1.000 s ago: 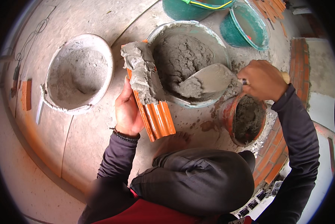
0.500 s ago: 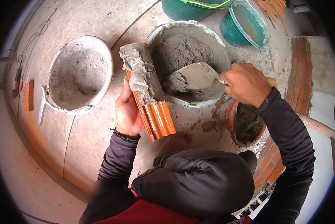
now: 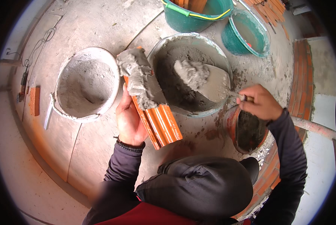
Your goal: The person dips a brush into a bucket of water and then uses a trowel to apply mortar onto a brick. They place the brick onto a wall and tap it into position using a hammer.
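Note:
My left hand (image 3: 129, 122) grips an orange ribbed clay brick (image 3: 161, 125) from its left side and beneath. Wet grey mortar (image 3: 139, 77) lies thick over the brick's far part, while the near ribs show bare and shiny. In my right hand (image 3: 259, 102) is the handle of a trowel (image 3: 216, 84), fingers closed round it. A lump of mortar (image 3: 192, 73) sits on the front of the blade. The trowel is above a round bucket (image 3: 228, 62) holding more mortar, just right of the brick.
A whitish bucket (image 3: 117, 71) with grey powder stands left. Two green buckets (image 3: 198, 23) (image 3: 237, 45) are at the back, the larger holding bricks. A red mortar-caked container (image 3: 229, 131) sits right, beside a brick row (image 3: 301, 77). A loose brick (image 3: 34, 101) and a corded tool (image 3: 24, 82) lie far left.
The trowel has lifted out of the mortar with a lump on its blade. My right hand has moved slightly right and nearer to me. The view has shifted a little.

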Demonstrator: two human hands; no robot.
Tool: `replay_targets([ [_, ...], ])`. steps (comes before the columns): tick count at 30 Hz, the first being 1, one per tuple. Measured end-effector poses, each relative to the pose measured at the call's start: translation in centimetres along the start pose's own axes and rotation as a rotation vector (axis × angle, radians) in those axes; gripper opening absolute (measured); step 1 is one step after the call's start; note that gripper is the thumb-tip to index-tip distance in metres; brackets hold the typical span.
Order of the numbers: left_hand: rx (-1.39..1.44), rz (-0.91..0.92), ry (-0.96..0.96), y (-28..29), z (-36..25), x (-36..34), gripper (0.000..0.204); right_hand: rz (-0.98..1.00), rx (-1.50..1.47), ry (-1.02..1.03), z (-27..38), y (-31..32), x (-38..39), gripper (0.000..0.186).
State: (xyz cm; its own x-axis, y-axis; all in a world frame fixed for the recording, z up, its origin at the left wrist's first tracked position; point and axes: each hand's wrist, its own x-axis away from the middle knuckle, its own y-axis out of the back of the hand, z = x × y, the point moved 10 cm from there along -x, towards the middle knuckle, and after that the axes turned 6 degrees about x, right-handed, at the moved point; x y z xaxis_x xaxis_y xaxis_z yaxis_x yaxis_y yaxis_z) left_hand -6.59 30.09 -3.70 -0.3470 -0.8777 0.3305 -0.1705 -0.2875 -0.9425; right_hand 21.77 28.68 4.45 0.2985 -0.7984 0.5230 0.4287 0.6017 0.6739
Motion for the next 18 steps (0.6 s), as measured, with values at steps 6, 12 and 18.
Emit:
replay_targets([
  [6, 0.028, 0.149, 0.25, -6.8, 4.2, -2.4, 0.048, -0.41, -0.488, 0.061, 3.2, -2.0, 6.4, 0.023],
  [12, 0.047, 0.229, 0.459, -14.2, 10.1, -2.8, 0.046, -0.944, -0.527, 0.195, 3.6, -3.6, 6.8, 0.014],
  [18, -0.03, 0.256, 0.519, -17.6, 13.1, -2.0, 0.046, -1.042, -0.796, 0.273, 3.2, -4.9, 6.4, 0.024],
])
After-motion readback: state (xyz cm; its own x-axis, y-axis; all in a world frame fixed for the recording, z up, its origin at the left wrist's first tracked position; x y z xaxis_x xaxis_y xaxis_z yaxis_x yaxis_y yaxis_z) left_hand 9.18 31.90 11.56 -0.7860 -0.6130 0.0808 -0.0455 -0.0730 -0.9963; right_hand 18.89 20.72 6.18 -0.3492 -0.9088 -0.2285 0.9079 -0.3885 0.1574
